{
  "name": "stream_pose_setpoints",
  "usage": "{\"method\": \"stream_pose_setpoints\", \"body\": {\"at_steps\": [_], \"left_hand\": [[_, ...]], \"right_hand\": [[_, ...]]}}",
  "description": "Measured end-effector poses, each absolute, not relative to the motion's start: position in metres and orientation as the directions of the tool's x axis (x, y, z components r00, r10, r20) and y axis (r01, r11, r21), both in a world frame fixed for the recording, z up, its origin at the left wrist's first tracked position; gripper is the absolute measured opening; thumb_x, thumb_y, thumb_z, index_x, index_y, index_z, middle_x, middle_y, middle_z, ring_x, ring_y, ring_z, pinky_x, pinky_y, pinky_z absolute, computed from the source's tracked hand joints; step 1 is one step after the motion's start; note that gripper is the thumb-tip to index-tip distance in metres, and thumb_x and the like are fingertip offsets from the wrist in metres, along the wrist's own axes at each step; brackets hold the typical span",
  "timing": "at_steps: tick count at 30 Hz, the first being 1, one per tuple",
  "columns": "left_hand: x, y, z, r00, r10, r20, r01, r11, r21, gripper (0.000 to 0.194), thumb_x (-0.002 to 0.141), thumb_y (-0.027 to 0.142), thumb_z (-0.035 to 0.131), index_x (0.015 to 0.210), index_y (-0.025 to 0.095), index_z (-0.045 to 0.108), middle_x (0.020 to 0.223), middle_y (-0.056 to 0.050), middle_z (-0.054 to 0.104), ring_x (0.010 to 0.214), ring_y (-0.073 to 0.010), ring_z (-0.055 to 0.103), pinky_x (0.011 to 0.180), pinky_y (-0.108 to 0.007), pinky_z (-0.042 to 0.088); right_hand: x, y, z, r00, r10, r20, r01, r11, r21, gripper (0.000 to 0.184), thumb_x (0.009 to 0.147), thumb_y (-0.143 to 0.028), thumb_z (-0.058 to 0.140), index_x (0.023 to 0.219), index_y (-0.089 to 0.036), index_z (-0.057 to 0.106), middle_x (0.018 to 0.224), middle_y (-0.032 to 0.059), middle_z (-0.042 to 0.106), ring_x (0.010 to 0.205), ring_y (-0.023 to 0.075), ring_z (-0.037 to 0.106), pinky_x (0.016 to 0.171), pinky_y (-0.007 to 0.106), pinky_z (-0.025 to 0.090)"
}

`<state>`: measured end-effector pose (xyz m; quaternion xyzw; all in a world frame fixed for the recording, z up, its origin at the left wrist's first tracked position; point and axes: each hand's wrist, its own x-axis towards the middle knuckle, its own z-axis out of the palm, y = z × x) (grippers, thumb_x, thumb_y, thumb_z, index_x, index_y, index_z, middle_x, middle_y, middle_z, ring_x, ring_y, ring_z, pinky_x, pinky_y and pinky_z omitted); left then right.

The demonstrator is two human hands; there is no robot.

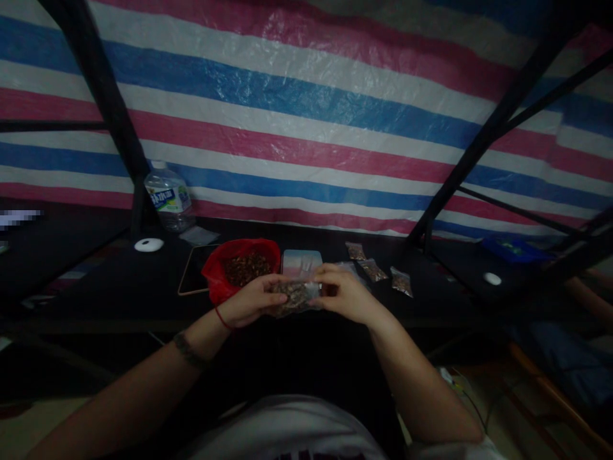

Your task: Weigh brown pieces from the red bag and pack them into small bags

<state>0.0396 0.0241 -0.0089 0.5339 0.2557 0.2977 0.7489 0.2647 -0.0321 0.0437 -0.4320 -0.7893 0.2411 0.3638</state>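
Observation:
A small clear plastic bag filled with brownish dried bits is held in front of me, above the table's near edge. My left hand grips its left end, the thumb lying over the front. At the right end, my right hand pinches the plastic with bent fingers. Just behind my left hand sits a red plastic bag, open at the top, with loose reddish-brown bits inside. A pale flat device like a small scale lies behind the held bag, partly hidden by my hands.
Several filled small bags lie to the right on the black table. Left of the red bag are a tablet, a white oval object and a large plastic bottle. Dark metal posts stand before a striped sheet.

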Motion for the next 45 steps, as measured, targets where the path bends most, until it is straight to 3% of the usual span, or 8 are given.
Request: {"method": "stream_pose_setpoints", "body": {"at_steps": [3, 7, 11, 15, 20, 25, 31, 45], "left_hand": [[0.033, 0.024, 0.005, 0.627, 0.775, -0.075, -0.241, 0.285, 0.928, 0.047, 0.062, 0.029, 0.083, 0.102, 0.015, 0.062, 0.086, -0.005, 0.069, 0.069, -0.0137, 0.064, 0.058, -0.021, 0.049], [0.007, 0.040, 0.027, 0.424, 0.904, 0.047, -0.229, 0.056, 0.972, 0.049, 0.061, 0.032, 0.082, 0.103, 0.016, 0.063, 0.095, -0.006, 0.070, 0.080, -0.0181, 0.067, 0.071, -0.028, 0.054], [-0.023, 0.065, 0.035, 0.285, 0.942, 0.179, 0.214, -0.244, 0.946, 0.054, 0.061, 0.043, 0.079, 0.105, 0.017, 0.065, 0.100, -0.006, 0.071, 0.089, -0.0223, 0.066, 0.079, -0.032, 0.053], [-0.037, 0.085, 0.038, 0.292, 0.937, 0.192, 0.687, -0.345, 0.639, 0.045, 0.070, 0.050, 0.067, 0.104, 0.020, 0.066, 0.097, -0.004, 0.072, 0.086, -0.0224, 0.066, 0.075, -0.029, 0.051], [-0.041, 0.099, 0.047, 0.341, 0.928, 0.151, 0.891, -0.370, 0.265, 0.040, 0.076, 0.048, 0.057, 0.102, 0.020, 0.067, 0.095, -0.006, 0.072, 0.084, -0.0226, 0.066, 0.070, -0.027, 0.047], [-0.045, 0.106, 0.062, 0.394, 0.915, 0.086, 0.919, -0.395, -0.015, 0.037, 0.079, 0.042, 0.051, 0.104, 0.019, 0.065, 0.098, -0.009, 0.071, 0.086, -0.0243, 0.066, 0.072, -0.028, 0.046], [-0.036, 0.103, 0.081, 0.367, 0.930, -0.014, 0.919, -0.365, -0.149, 0.050, 0.077, 0.041, 0.055, 0.119, 0.015, 0.058, 0.103, -0.016, 0.070, 0.087, -0.0284, 0.066, 0.068, -0.031, 0.047], [-0.022, 0.102, 0.086, 0.599, 0.777, -0.192, 0.773, -0.624, -0.116, 0.030, 0.079, 0.019, 0.047, 0.100, 0.015, 0.068, 0.101, -0.013, 0.071, 0.083, -0.0212, 0.065, 0.074, -0.028, 0.047]], "right_hand": [[0.265, -0.030, 0.044, -0.136, 0.813, 0.566, 0.480, 0.554, -0.680, 0.005, 0.078, -0.020, 0.064, 0.083, -0.020, 0.066, 0.088, 0.0039, 0.059, 0.070, 0.0128, 0.054, 0.060, 0.024, 0.044], [0.271, -0.026, 0.042, 0.035, 0.787, 0.616, 0.441, 0.541, -0.716, 0.004, 0.081, -0.022, 0.059, 0.084, -0.020, 0.062, 0.085, 0.0021, 0.056, 0.062, 0.0102, 0.051, 0.056, 0.024, 0.042], [0.274, -0.025, 0.040, 0.045, 0.819, 0.572, 0.408, 0.508, -0.759, 0.013, 0.082, -0.025, 0.058, 0.094, -0.021, 0.062, 0.090, 0.0028, 0.057, 0.056, 0.0082, 0.050, 0.051, 0.023, 0.039], [0.273, -0.026, 0.043, 0.030, 0.795, 0.606, 0.435, 0.536, -0.724, 0.014, 0.082, -0.023, 0.058, 0.095, -0.021, 0.063, 0.093, 0.0030, 0.058, 0.055, 0.0076, 0.048, 0.050, 0.023, 0.039], [0.275, -0.028, 0.049, 0.006, 0.764, 0.645, 0.511, 0.552, -0.658, 0.014, 0.080, -0.020, 0.058, 0.093, -0.020, 0.064, 0.091, 0.0029, 0.058, 0.059, 0.0091, 0.049, 0.053, 0.024, 0.040], [0.278, -0.029, 0.051, -0.002, 0.753, 0.658, 0.515, 0.565, -0.645, 0.014, 0.081, -0.020, 0.057, 0.093, -0.021, 0.065, 0.093, 0.0032, 0.058, 0.063, 0.0107, 0.051, 0.056, 0.025, 0.041], [0.279, -0.029, 0.053, -0.052, 0.746, 0.664, 0.546, 0.578, -0.607, 0.014, 0.081, -0.020, 0.057, 0.093, -0.021, 0.066, 0.090, 0.0037, 0.060, 0.071, 0.0142, 0.055, 0.060, 0.026, 0.044], [0.280, -0.029, 0.053, -0.129, 0.781, 0.612, 0.586, 0.558, -0.588, 0.011, 0.082, -0.022, 0.057, 0.087, -0.021, 0.067, 0.094, 0.0054, 0.064, 0.083, 0.0176, 0.061, 0.067, 0.029, 0.047]]}}
